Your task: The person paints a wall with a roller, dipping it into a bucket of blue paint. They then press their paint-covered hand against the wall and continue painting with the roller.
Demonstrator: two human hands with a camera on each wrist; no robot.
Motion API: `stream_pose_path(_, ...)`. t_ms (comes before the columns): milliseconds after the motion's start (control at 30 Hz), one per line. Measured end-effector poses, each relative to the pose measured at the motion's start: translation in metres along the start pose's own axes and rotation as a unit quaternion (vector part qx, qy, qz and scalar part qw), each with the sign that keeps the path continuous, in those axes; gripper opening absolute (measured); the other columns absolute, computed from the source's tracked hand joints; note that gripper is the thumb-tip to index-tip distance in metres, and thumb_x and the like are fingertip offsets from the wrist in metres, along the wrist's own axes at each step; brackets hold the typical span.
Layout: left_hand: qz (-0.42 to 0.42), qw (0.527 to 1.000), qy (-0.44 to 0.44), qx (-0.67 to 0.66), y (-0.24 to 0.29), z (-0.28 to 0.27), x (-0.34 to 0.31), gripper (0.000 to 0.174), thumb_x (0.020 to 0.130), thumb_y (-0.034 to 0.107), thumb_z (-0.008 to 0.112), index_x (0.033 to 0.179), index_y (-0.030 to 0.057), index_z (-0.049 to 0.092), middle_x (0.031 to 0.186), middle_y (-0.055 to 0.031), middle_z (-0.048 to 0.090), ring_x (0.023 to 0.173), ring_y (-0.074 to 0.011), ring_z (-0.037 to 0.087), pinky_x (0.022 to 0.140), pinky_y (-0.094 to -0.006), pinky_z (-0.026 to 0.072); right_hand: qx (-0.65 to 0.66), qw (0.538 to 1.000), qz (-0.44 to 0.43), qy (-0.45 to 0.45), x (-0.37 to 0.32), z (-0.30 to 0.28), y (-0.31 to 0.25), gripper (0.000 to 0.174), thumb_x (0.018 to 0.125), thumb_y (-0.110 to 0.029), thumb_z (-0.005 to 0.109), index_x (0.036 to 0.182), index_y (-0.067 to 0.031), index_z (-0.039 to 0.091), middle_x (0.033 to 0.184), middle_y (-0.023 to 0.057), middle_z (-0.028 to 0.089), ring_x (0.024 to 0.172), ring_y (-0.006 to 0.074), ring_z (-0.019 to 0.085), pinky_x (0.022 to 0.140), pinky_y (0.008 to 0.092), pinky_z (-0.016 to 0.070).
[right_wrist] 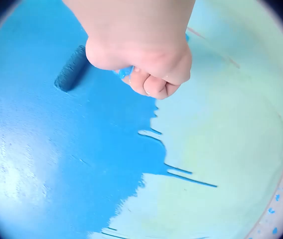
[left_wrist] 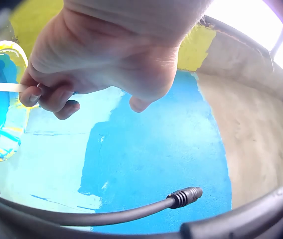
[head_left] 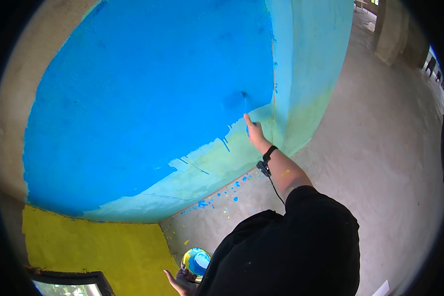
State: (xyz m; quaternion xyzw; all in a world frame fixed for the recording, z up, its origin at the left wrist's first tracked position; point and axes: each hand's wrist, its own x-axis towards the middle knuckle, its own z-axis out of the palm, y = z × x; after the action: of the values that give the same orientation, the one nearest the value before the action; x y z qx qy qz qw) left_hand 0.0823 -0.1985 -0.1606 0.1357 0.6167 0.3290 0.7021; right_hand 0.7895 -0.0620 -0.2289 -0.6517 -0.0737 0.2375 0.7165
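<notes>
My right hand [head_left: 255,134] grips the blue-smeared handle of a paint roller [right_wrist: 71,68], arm stretched out to the wall. The roller's blue sleeve lies against the blue-painted area [head_left: 158,89], close to its lower right edge, and looks blurred in the head view. Low by my body, my left hand [head_left: 181,283] holds a paint bucket [head_left: 185,257] by its pale handle [left_wrist: 2,87], fingers curled round it and thumb apart. Blue paint coats the bucket's inside, with yellow smears round its rim. Below the blue area runs a pale green strip of wall [right_wrist: 231,149] with several drips.
A yellow wall [head_left: 98,241] with a dark-framed window [head_left: 66,283] stands at the lower left. Blue and yellow spatters [head_left: 236,199] dot the floor along the wall's base. Grey concrete floor [head_left: 380,148] stretches to the right. A black cable [left_wrist: 126,214] crosses the left wrist view.
</notes>
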Motion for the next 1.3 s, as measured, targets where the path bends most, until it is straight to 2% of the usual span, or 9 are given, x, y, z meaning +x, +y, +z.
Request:
stream_pose_path(200,0.024,0.999,0.008,0.021,-0.005,-0.02,0.011,0.101,0.081,0.088,0.048,0.129,0.0003,0.06,0.116,-0.014,0.065,0.1,-0.0292,0.061,0.09,-0.044,0.0486,0.124,0.988,-0.031,-0.091,-0.002,0.021,-0.199,0.062,0.084,-0.073,0.07,0.071,-0.0184,0.042,0.063,-0.0057,0.032,0.043,0.0109,0.032,0.039,0.0289,0.0235)
stream_pose_path(267,0.053,0.998,-0.016,-0.043,0.002,0.032,-0.029,0.088,0.082,0.09,0.046,0.101,0.0048,0.059,0.067,0.0037,0.047,0.052,-0.0105,0.035,0.052,-0.0276,0.0295,0.124,0.982,-0.088,-0.115,0.0,0.021,-0.253,0.062,0.087,-0.07,0.068,0.067,-0.0191,0.039,0.06,-0.0063,0.03,0.042,0.0103,0.03,0.038,0.0284,0.0202)
stream_pose_path(367,0.057,0.997,-0.032,-0.048,0.002,0.023,-0.03,0.087,0.082,0.09,0.047,0.101,0.0053,0.059,0.066,0.0043,0.047,0.052,-0.0102,0.036,0.052,-0.0275,0.03,0.074,0.979,-0.132,-0.134,0.011,0.013,-0.293,0.06,0.09,-0.067,0.067,0.067,-0.0195,0.039,0.058,-0.0064,0.031,0.042,0.0094,0.032,0.037,0.0292,0.0187)
stream_pose_path(600,0.07,0.995,-0.01,-0.064,0.0,-0.008,-0.02,0.088,0.082,0.09,0.046,0.102,0.0053,0.059,0.066,0.0041,0.047,0.051,-0.0112,0.038,0.052,-0.0277,0.0315,0.099,0.992,-0.065,-0.042,0.011,0.0,-0.157,0.063,0.082,-0.073,0.071,0.073,-0.0142,0.05,0.057,-0.0036,0.038,0.04,0.0116,0.035,0.038,0.0315,0.0252)
stream_pose_path(667,0.033,0.999,-0.009,-0.021,-0.001,-0.04,-0.014,0.101,0.082,0.087,0.049,0.13,-0.0007,0.059,0.125,-0.0174,0.065,0.11,-0.034,0.062,0.096,-0.0495,0.048,0.094,0.995,-0.024,-0.029,0.024,-0.007,-0.064,0.061,0.082,-0.074,0.07,0.071,-0.0176,0.049,0.056,-0.0041,0.036,0.039,0.0124,0.035,0.038,0.0316,0.0261)
stream_pose_path(867,-0.025,0.997,-0.046,-0.063,0.01,-0.115,0.022,0.093,0.082,0.087,0.05,0.118,0.002,0.062,0.113,-0.0163,0.066,0.102,-0.0338,0.062,0.092,-0.0487,0.0489,0.066,0.993,0.098,-0.028,-0.013,-0.018,-0.017,0.059,0.084,-0.074,0.067,0.075,-0.0179,0.053,0.057,-0.0053,0.034,0.04,0.0123,0.033,0.038,0.0309,0.0249)
stream_pose_path(933,-0.035,0.998,-0.003,-0.048,0.015,-0.104,0.011,0.081,0.08,0.087,0.054,0.096,0.0082,0.062,0.091,-0.0092,0.063,0.088,-0.0276,0.059,0.082,-0.0456,0.0487,0.119,0.989,0.07,-0.051,-0.003,-0.01,-0.052,0.059,0.084,-0.074,0.067,0.08,-0.0177,0.053,0.061,-0.0052,0.036,0.041,0.0119,0.033,0.038,0.0306,0.0237)
stream_pose_path(1033,0.006,0.998,0.053,-0.023,0.016,-0.044,-0.024,0.078,0.08,0.087,0.055,0.09,0.0099,0.061,0.083,-0.0045,0.06,0.082,-0.023,0.056,0.077,-0.0421,0.0461,0.213,0.974,-0.004,-0.082,0.004,-0.007,-0.153,0.062,0.085,-0.076,0.065,0.092,-0.015,0.057,0.065,-0.005,0.035,0.045,0.0113,0.03,0.04,0.0299,0.0193)
stream_pose_path(1300,0.027,0.998,0.057,-0.015,0.022,-0.048,-0.014,0.079,0.08,0.086,0.055,0.094,0.0087,0.062,0.086,-0.0035,0.059,0.08,-0.0222,0.053,0.078,-0.0388,0.0422,0.171,0.975,-0.041,-0.133,0.032,-0.049,-0.342,0.062,0.083,-0.078,0.065,0.098,-0.0194,0.049,0.074,-0.0011,0.041,0.042,0.0102,0.027,0.039,0.0269,0.0159)
